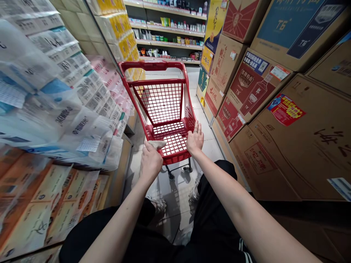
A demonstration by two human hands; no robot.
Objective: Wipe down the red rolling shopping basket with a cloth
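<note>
A small red plastic shopping cart [164, 102] stands in a narrow aisle in front of me, its basket bare. My left hand [150, 160] is closed on a pale folded cloth [158, 144] and rests it against the cart's near rim. My right hand [195, 138] lies on the cart's near right corner with its fingers stretched forward along the edge. Both forearms reach out over my black trousers, and my shoes show on the white tiled floor under the cart's rear wheels [179, 171].
Wrapped tissue packs [55, 95] fill the shelves on the left, with orange boxed packs below. Brown cartons [290, 138] are stacked high on the right. A shelf of bottles [170, 33] closes the aisle's far end.
</note>
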